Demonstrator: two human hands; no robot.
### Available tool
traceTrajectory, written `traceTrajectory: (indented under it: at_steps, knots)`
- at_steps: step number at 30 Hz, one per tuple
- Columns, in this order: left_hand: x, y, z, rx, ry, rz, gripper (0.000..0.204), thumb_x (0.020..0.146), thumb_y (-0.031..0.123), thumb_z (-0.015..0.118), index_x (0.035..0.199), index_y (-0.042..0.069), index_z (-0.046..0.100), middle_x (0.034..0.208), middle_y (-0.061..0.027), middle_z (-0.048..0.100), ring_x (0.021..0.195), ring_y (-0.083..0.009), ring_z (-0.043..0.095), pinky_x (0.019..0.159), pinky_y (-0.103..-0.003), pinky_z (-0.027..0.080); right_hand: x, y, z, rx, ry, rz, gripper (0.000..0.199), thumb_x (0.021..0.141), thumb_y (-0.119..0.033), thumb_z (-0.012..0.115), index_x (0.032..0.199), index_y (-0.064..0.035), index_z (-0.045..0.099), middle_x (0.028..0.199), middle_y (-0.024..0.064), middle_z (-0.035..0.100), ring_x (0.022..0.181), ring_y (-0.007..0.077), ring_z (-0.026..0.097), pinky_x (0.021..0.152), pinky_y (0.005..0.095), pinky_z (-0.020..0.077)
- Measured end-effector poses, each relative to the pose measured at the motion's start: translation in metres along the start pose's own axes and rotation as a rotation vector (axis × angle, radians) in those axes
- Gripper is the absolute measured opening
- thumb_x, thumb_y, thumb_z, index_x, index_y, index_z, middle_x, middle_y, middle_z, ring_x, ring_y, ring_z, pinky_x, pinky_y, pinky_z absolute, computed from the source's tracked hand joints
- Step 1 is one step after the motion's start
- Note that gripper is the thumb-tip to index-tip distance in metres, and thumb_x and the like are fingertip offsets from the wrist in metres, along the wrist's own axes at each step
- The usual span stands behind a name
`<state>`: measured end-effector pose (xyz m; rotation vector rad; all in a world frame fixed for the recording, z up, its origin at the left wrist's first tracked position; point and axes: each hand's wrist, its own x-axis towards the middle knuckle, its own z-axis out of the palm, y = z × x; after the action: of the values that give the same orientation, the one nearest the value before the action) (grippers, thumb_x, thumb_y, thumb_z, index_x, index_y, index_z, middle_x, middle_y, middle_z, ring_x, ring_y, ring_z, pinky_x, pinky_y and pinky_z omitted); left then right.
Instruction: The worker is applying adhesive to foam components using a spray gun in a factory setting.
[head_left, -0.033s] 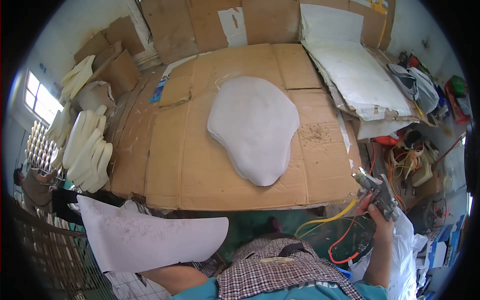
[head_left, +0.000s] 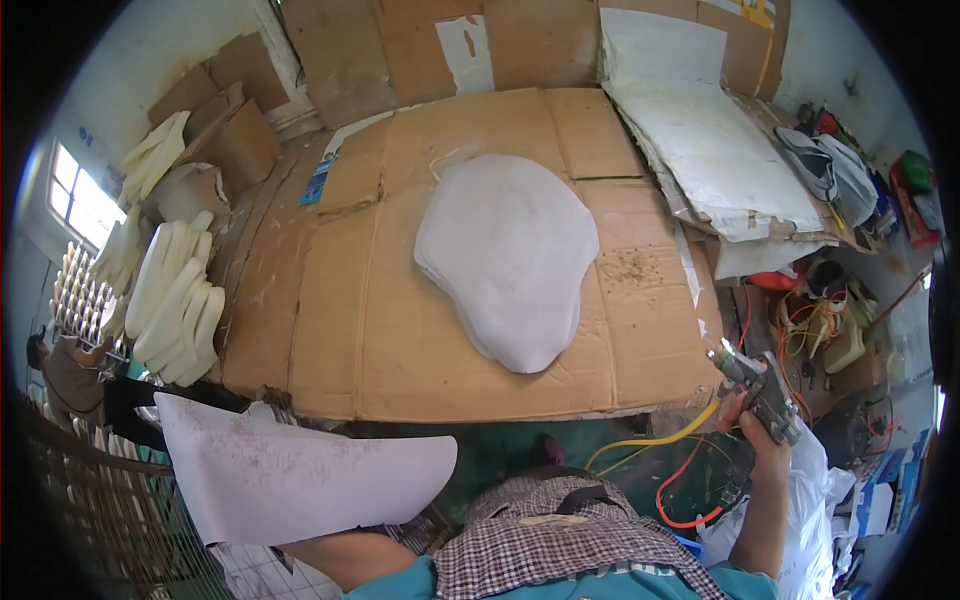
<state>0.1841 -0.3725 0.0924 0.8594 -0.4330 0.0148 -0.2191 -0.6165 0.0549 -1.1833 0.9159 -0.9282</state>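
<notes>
Nothing is showing any shift from the earlier frame: both hands and every piece are staying where they were.

The right hand (head_left: 752,432) is gripping a metal spray gun (head_left: 758,385) just off the near right corner of the bench (head_left: 330,330), with the nozzle pointing up and to the left toward the bench edge. A yellow hose (head_left: 650,440) and an orange hose (head_left: 680,500) are trailing from below the gun down past the near edge.

The left hand is sitting hidden behind a flat grey sheet (head_left: 300,470), so its fingers are not showing, but the left forearm is running up under the sheet, which is hanging in the air off the near left corner, well apart from the bench top.

The bench is being covered with brown cardboard. A pale, rounded foam pad (head_left: 510,260) is lying flat near the middle, its narrow end pointing toward the near edge. Off the left edge, a stack of cream curved pieces (head_left: 175,295) is leaning together. Beyond the far right corner, a large white sheet (head_left: 710,150) is resting on more cardboard.
</notes>
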Motion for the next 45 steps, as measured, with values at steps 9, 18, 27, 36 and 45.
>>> traceTrajectory:
  at_steps: [9, 18, 27, 36, 45]
  knots:
    - [-0.004, -0.004, 0.006, 0.089, 0.048, 0.020, 0.052, 0.085, 0.031, 0.037, 0.118, -0.008, 0.045, 0.114, -0.0209, 0.051, 0.101, -0.0292, 0.053, 0.086, -0.041, 0.044, -0.015, -0.009, -0.006, -0.074, -0.059, -0.040, 0.060, 0.069, -0.014, 0.068, 0.120, 0.0014, 0.040, 0.075, 0.0094, 0.057, 0.064, 0.0186, 0.058, 0.062, 0.0317, 0.0491]
    - [-0.003, -0.002, 0.008, 0.197, 0.104, 0.063, 0.051, 0.085, 0.031, 0.038, 0.117, -0.008, 0.045, 0.113, -0.0209, 0.052, 0.099, -0.0290, 0.054, 0.085, -0.040, 0.045, -0.016, -0.010, -0.025, -0.106, -0.021, -0.043, 0.060, 0.066, -0.013, 0.069, 0.118, 0.0008, 0.042, 0.074, 0.0092, 0.057, 0.063, 0.0178, 0.058, 0.062, 0.0299, 0.0497]
    - [-0.006, 0.007, 0.016, 0.309, 0.180, 0.137, 0.051, 0.085, 0.031, 0.038, 0.117, -0.008, 0.045, 0.112, -0.0210, 0.053, 0.098, -0.0288, 0.055, 0.084, -0.040, 0.047, 0.012, -0.013, -0.017, -0.139, -0.241, -0.025, 0.057, 0.068, -0.007, 0.065, 0.120, 0.0018, 0.042, 0.074, 0.0090, 0.058, 0.063, 0.0172, 0.058, 0.059, 0.0270, 0.0470]
    - [-0.012, 0.013, 0.029, 0.457, 0.263, 0.209, 0.050, 0.085, 0.030, 0.039, 0.116, -0.008, 0.046, 0.110, -0.0210, 0.053, 0.097, -0.0286, 0.056, 0.082, -0.039, 0.048, 0.057, -0.005, -0.002, -0.109, -0.371, 0.003, 0.052, 0.070, -0.010, 0.066, 0.116, 0.0005, 0.045, 0.076, 0.0084, 0.057, 0.065, 0.0161, 0.057, 0.060, 0.0287, 0.0477]
    - [-0.026, 0.010, 0.052, 0.606, 0.357, 0.257, 0.050, 0.085, 0.030, 0.039, 0.116, -0.009, 0.046, 0.109, -0.0210, 0.054, 0.095, -0.0284, 0.057, 0.081, -0.039, 0.049, 0.085, -0.016, -0.047, -0.227, -0.369, -0.027, 0.059, 0.069, -0.009, 0.064, 0.122, 0.0004, 0.041, 0.076, 0.0078, 0.056, 0.064, 0.0156, 0.056, 0.058, 0.0274, 0.0467]
